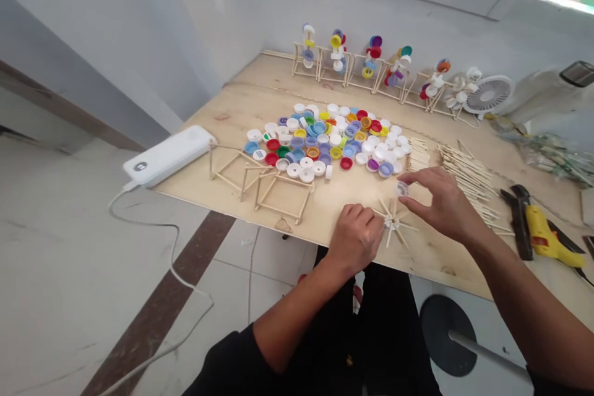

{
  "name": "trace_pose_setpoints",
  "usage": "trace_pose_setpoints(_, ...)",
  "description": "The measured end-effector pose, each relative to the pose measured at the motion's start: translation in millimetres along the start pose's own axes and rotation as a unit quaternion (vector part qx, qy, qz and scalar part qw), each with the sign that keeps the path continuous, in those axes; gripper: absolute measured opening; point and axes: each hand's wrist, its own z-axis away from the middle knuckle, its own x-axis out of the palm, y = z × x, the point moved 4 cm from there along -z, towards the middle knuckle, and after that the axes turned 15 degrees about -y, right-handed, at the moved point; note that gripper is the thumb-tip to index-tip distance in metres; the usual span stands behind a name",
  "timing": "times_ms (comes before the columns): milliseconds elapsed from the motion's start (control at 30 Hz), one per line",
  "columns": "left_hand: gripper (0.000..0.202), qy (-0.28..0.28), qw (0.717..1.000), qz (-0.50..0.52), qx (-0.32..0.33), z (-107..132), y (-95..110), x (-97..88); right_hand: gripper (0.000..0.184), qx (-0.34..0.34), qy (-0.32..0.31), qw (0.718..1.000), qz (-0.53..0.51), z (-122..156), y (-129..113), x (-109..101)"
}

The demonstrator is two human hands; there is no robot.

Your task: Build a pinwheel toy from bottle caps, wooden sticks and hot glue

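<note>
My right hand (429, 201) pinches a whitish, see-through bottle cap (402, 189) between thumb and fingertips, just above the table. Below that cap lies a star-shaped wheel of wooden sticks (391, 223), its spokes spreading from a pale hub. My left hand (357, 235) is closed at the wheel's left side, with its curled fingers on a spoke; the fingertips are partly hidden. Beyond both hands, many loose bottle caps (325, 142) in white, blue, red, yellow and other colours are spread over the wooden table (223, 117).
Stick frames (283, 198) stand near the front edge, left of my hands. Loose sticks (468, 179) and a yellow glue gun (550, 235) lie at right. Along the wall are several cap pinwheels (371, 59) on frames and a small fan (488, 94). A white power bank (169, 154) sits left.
</note>
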Motion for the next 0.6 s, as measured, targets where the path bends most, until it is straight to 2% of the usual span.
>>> trace_pose_setpoints(100, 0.019, -0.003, 1.000, 0.001, 0.000, 0, 0, -0.4, 0.024, 0.014, -0.023, 0.999, -0.025, 34, 0, 2)
trace_pose_setpoints(200, 0.020, -0.004, 1.000, -0.007, -0.001, 0, 1, -0.3, 0.021, 0.014, -0.045, 0.999, -0.018, 48, -5, 12)
trace_pose_setpoints(367, 0.021, 0.001, 1.000, -0.020, -0.004, -1, 3, -0.7, 0.019, 0.007, -0.037, 0.999, 0.022, 45, -12, 24)
trace_pose_setpoints(600, 0.019, 0.000, 1.000, -0.024, -0.009, 0, 3, -1.8, 0.018, -0.001, -0.039, 0.998, 0.055, 40, -17, 28)
